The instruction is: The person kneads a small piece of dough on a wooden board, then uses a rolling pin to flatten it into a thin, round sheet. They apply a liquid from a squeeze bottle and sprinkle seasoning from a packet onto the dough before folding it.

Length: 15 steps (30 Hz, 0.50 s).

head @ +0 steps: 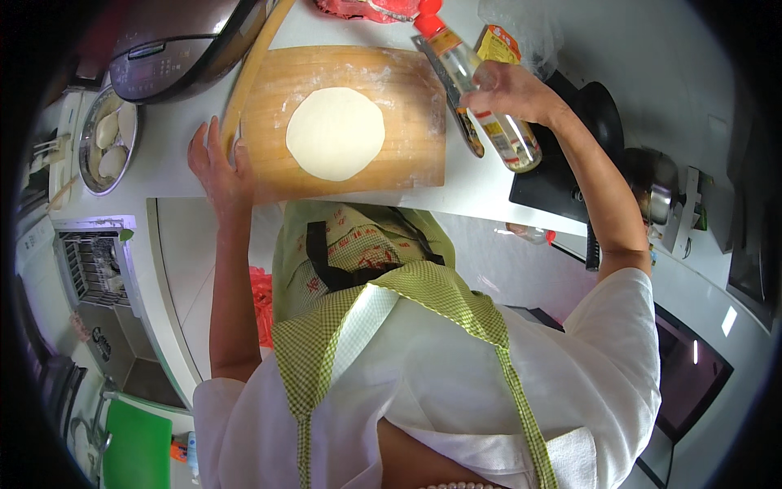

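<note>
My right hand (513, 91) grips a clear glass bottle (504, 137) with a red flip cap, tilted so that its cap points up and left. The cap's lid looks flipped up, and a little content shows near the base. Before me a flat round sheet of dough (336, 134) lies on a wooden board (409, 153) dusted with flour. My left hand (220, 165) is at the board's left edge, fingers apart. A wooden rolling pin (250, 73) runs along that edge, its near end between thumb and fingers; firm contact cannot be made out.
A metal bowl (91, 165) with dough pieces stands left, near a multicooker (177, 55). A long narrow utensil (467, 131) lies partly under the bottle. Beyond are a yellow packet (498, 43) and a red bag (366, 9). A black wok (599, 113) is right; a sink (140, 342) is left.
</note>
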Each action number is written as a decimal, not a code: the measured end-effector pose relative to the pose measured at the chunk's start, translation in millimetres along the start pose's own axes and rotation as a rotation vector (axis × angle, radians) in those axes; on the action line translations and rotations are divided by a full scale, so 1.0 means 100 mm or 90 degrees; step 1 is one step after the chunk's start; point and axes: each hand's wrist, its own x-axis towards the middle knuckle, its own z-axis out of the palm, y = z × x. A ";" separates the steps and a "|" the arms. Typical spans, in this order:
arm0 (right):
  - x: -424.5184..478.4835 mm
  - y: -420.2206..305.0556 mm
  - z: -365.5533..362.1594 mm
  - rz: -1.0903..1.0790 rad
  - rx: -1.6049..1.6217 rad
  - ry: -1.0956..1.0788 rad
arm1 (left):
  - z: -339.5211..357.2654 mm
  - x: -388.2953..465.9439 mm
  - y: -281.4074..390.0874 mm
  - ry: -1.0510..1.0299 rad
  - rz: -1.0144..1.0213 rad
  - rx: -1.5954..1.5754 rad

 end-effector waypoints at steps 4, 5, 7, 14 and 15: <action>-0.22 -0.52 0.00 0.035 -0.129 -0.173 | -0.08 -0.06 -0.02 -0.034 0.015 -0.053; -0.25 -0.64 0.00 0.049 -0.158 -0.227 | -0.09 -0.09 -0.03 -0.038 0.017 -0.061; -0.30 -0.74 0.08 0.065 -0.148 -0.254 | -0.10 -0.14 -0.05 -0.040 0.022 -0.077; -0.43 -1.01 0.33 0.072 -0.249 -0.268 | -0.21 -0.28 -0.07 -0.113 0.039 -0.093; -0.44 -1.06 0.35 0.074 -0.255 -0.271 | -0.23 -0.28 -0.08 -0.121 0.040 -0.099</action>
